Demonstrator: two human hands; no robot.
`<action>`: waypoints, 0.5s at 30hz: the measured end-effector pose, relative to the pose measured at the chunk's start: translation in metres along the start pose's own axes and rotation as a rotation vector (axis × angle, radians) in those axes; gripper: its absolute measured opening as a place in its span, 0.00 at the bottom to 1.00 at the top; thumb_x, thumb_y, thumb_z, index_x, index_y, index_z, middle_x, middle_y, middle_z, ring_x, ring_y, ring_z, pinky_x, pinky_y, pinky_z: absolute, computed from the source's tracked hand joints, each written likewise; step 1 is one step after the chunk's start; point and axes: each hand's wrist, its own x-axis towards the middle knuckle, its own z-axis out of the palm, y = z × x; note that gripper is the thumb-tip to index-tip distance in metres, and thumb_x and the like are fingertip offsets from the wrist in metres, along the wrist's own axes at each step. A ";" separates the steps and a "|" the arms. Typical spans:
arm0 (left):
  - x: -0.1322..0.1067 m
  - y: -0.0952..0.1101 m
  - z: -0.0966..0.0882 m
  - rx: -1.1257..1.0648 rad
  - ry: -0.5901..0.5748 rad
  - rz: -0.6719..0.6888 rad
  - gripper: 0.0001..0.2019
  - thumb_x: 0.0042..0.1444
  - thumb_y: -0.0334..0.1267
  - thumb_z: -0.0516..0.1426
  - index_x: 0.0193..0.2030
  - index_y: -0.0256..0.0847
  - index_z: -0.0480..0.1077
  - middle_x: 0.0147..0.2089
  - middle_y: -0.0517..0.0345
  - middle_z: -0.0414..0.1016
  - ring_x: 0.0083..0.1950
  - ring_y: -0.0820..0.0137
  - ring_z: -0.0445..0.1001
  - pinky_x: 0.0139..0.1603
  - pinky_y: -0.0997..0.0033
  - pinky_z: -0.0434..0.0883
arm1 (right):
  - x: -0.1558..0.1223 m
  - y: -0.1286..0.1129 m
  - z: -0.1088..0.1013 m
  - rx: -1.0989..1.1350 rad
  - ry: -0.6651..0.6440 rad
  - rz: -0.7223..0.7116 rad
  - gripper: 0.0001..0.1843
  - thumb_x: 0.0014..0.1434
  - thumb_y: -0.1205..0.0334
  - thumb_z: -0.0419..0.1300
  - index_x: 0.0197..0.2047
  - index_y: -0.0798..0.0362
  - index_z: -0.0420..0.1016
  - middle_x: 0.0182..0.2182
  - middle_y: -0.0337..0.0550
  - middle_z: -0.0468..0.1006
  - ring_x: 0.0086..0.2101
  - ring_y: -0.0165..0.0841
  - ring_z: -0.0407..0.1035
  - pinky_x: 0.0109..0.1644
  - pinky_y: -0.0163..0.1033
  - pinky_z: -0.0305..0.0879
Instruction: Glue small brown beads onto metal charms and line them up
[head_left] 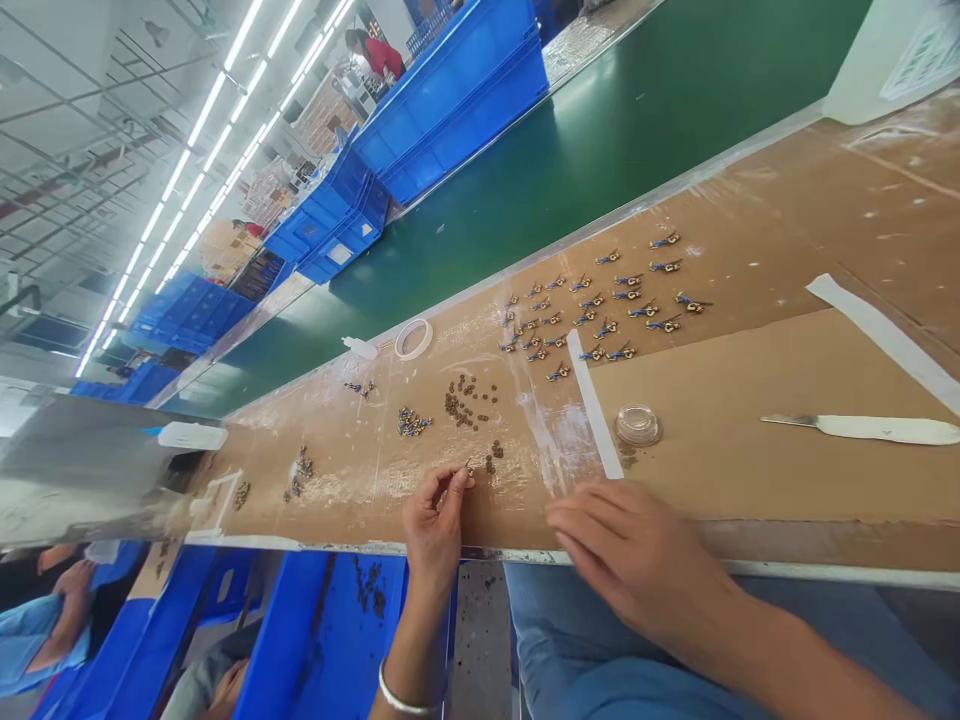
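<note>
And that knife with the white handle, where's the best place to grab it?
Probably by the middle of its white handle, from above on the right-hand side. The knife lies flat, with its narrow metal blade pointing left, so coming from the left would put fingers near the tip. The right hand is the nearer one.

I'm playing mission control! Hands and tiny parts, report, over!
Left hand: pinching a tiny piece. Right hand: blurred, grip unclear. Round brown pieces: scattered beyond left hand. Nothing seen blocking left hand.
</note>
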 end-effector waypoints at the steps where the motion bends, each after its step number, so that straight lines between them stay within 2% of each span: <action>1: -0.001 -0.001 0.000 -0.011 0.006 -0.006 0.10 0.58 0.45 0.62 0.38 0.40 0.77 0.32 0.56 0.82 0.35 0.68 0.80 0.41 0.70 0.75 | 0.004 -0.003 0.008 -0.013 -0.029 -0.002 0.07 0.67 0.69 0.53 0.42 0.53 0.73 0.40 0.42 0.81 0.42 0.37 0.71 0.46 0.45 0.66; 4: -0.005 -0.001 0.000 -0.033 0.012 -0.015 0.10 0.58 0.44 0.62 0.38 0.40 0.77 0.32 0.56 0.81 0.36 0.68 0.80 0.41 0.70 0.75 | 0.018 -0.011 0.032 -0.098 -0.099 0.004 0.02 0.64 0.65 0.60 0.39 0.53 0.74 0.47 0.42 0.80 0.49 0.40 0.69 0.51 0.48 0.64; 8: -0.007 -0.002 0.000 -0.071 0.002 -0.022 0.09 0.58 0.44 0.62 0.38 0.40 0.77 0.33 0.57 0.81 0.36 0.69 0.79 0.41 0.71 0.75 | 0.029 -0.014 0.052 -0.209 -0.190 0.002 0.10 0.61 0.57 0.65 0.43 0.53 0.75 0.52 0.43 0.79 0.52 0.42 0.69 0.54 0.50 0.62; 15: -0.010 -0.006 0.001 -0.094 0.001 0.009 0.07 0.59 0.41 0.62 0.38 0.41 0.78 0.32 0.58 0.80 0.35 0.69 0.79 0.39 0.72 0.74 | 0.030 -0.004 0.047 -0.270 -0.192 0.022 0.07 0.61 0.60 0.65 0.42 0.52 0.75 0.53 0.40 0.78 0.52 0.43 0.68 0.53 0.50 0.59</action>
